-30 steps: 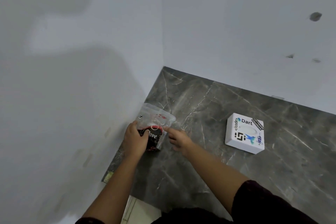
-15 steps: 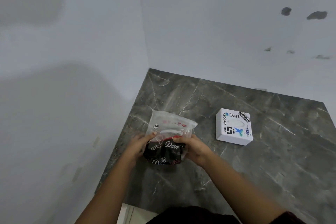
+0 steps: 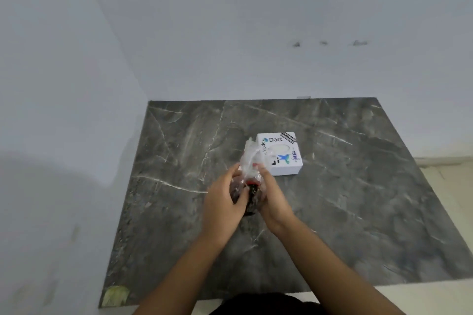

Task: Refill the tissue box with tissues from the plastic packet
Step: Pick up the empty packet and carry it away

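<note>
- The left hand and the right hand both hold the plastic packet between them.
- The left hand's grip is closed on the packet's left side. Its thumb lies across the dark lower part.
- The right hand's grip is closed on the packet's right side. Its fingers press on the crinkly clear part near the top.
- The packet is clear and shiny at the top and dark with a bit of red at the bottom. The dark part is mostly hidden by the two hands.
- The top of the packet sticks up and looks crumpled. I cannot tell if it is open.
- I cannot tell if the packet touches the bench or is lifted off it.
- The tissue box is white and square. It sits flat on the bench, just behind the hands and a little to the right.
- The clear top of the packet covers the left edge of the box in this view.
- The box has stickers on top. One says "Dart" and one shows a blue bird. There is a round white spot in the middle of the top.
- The bench is dark grey stone with pale lines running through it.
- A pale wall stands behind the bench and along its left side. It has a few dark marks high up.
- Both arms are bare and reach in from the bottom of the view.
</note>
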